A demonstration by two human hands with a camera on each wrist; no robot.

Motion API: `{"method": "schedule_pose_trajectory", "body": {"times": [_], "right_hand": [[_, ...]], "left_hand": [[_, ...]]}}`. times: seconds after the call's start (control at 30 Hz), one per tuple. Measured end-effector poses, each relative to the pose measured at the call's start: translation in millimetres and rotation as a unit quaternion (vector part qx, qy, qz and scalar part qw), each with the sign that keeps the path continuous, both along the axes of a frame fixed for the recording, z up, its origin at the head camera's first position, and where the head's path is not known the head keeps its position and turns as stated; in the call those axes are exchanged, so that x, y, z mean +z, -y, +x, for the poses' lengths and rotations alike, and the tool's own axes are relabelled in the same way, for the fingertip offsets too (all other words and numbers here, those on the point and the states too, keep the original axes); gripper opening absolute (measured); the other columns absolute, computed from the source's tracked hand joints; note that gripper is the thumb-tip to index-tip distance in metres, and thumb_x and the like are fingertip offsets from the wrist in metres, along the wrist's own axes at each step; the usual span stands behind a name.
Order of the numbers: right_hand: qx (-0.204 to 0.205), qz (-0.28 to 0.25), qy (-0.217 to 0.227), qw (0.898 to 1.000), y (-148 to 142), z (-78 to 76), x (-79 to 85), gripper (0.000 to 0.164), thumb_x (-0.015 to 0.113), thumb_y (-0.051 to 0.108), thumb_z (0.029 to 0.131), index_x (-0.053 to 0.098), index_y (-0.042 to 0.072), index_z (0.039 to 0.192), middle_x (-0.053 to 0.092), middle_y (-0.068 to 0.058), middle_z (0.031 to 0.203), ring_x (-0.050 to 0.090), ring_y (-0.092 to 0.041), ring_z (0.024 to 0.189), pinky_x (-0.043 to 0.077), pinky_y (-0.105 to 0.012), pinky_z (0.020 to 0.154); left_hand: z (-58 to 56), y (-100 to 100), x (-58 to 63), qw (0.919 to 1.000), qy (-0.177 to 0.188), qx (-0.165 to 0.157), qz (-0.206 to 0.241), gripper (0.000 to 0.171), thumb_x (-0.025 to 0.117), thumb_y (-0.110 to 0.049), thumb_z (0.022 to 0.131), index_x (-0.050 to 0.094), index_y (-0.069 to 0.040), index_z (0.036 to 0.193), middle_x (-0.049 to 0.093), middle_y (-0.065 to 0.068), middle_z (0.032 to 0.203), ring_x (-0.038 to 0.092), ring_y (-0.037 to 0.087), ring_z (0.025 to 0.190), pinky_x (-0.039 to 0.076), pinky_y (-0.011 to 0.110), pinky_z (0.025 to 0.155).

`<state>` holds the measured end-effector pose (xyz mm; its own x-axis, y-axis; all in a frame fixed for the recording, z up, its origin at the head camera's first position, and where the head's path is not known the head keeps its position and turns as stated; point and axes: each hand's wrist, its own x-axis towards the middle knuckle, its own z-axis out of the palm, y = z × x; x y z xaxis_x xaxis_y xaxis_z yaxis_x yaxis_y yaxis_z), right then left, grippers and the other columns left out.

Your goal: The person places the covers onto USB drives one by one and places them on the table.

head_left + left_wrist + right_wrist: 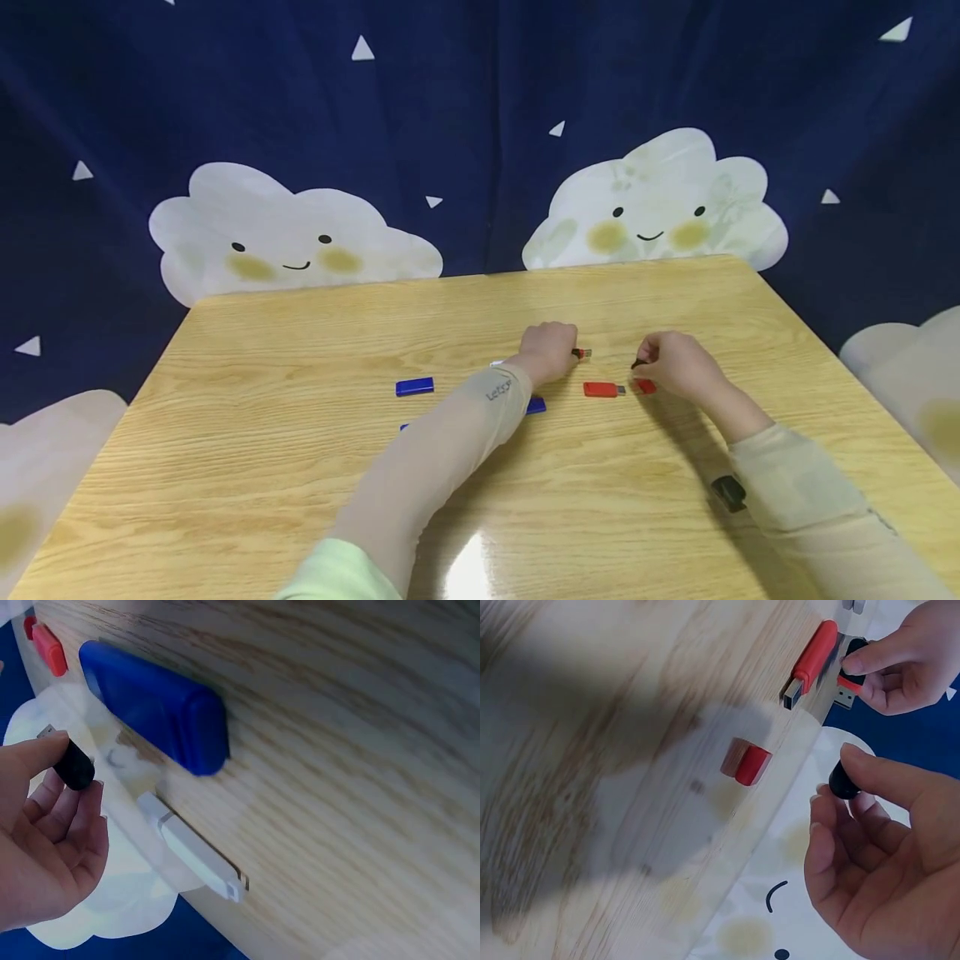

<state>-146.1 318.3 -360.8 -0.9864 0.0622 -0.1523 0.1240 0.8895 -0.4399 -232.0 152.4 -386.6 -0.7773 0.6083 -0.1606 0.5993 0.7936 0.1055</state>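
My left hand pinches a black-and-red USB stick between thumb and fingers, its metal plug bare and pointing right in the head view. To the right, my right hand holds a small black cap in its fingertips, apart from the stick. On the table between and below the hands lies a red USB stick with its plug exposed. A loose red cap lies beside that plug, just under my right hand in the head view.
A blue USB stick lies left of my left forearm. Another blue one is partly covered by the sleeve. A white USB stick lies near the left wrist. The wooden table ends at a dark blue curtain with clouds.
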Motion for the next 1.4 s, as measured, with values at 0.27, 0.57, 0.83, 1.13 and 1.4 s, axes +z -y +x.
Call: {"method": "schedule_pose_trajectory", "body": {"times": [0.27, 0.57, 0.83, 1.13, 1.4], "right_hand": [[0.01, -0.013, 0.001, 1.0, 8.2, -0.1, -0.7, 0.016, 0.066, 0.014, 0.084, 0.057, 0.001, 0.087, 0.061, -0.01, 0.079, 0.053, -0.014, 0.063, 0.042, -0.028, 0.058], [0.024, -0.062, -0.004, 0.998, 21.9, 2.1, -2.1, 0.016, 0.066, 0.015, 0.084, 0.061, 0.001, 0.09, 0.062, -0.006, 0.076, 0.056, -0.017, 0.064, 0.043, -0.028, 0.059], [0.031, -0.094, -0.006, 0.995, 39.9, 5.0, -0.9, 0.024, 0.065, 0.018, 0.087, 0.066, -0.001, 0.102, 0.065, -0.011, 0.089, 0.059, -0.017, 0.075, 0.046, -0.028, 0.06], [0.039, -0.119, -0.009, 0.992, 54.0, 8.3, 2.3, 0.023, 0.066, 0.015, 0.086, 0.066, -0.002, 0.102, 0.066, -0.008, 0.086, 0.058, -0.013, 0.075, 0.046, -0.027, 0.062], [0.034, -0.189, 0.008, 0.981, 65.2, 7.8, 1.5, 0.018, 0.066, 0.01, 0.084, 0.061, -0.003, 0.096, 0.061, -0.006, 0.079, 0.062, -0.017, 0.071, 0.054, -0.029, 0.064]], "left_hand": [[7.7, 16.1, 10.3, 0.9986, 0.013, -0.027, 0.043, 0.017, 0.058, -0.034, 0.092, 0.058, -0.017, 0.094, 0.063, -0.007, 0.087, 0.055, 0.008, 0.076, 0.046, 0.027, 0.066], [17.1, 39.3, 18.1, 0.9935, 0.044, -0.04, 0.097, 0.014, 0.061, -0.032, 0.091, 0.063, -0.019, 0.089, 0.06, -0.01, 0.082, 0.049, 0.005, 0.07, 0.04, 0.022, 0.059], [24.4, 63.0, 26.1, 0.9867, 0.069, -0.042, 0.141, 0.015, 0.063, -0.031, 0.089, 0.062, -0.016, 0.089, 0.062, -0.009, 0.084, 0.05, 0.005, 0.071, 0.039, 0.018, 0.06], [33.4, 86.0, 30.8, 0.9833, 0.082, -0.039, 0.158, 0.016, 0.061, -0.031, 0.09, 0.059, -0.016, 0.091, 0.065, -0.005, 0.086, 0.05, 0.006, 0.064, 0.038, 0.018, 0.055], [37.9, 108.1, 28.4, 0.9738, 0.115, -0.023, 0.195, 0.016, 0.062, -0.028, 0.09, 0.059, -0.012, 0.088, 0.061, -0.004, 0.08, 0.047, 0.006, 0.063, 0.037, 0.018, 0.057]]}}
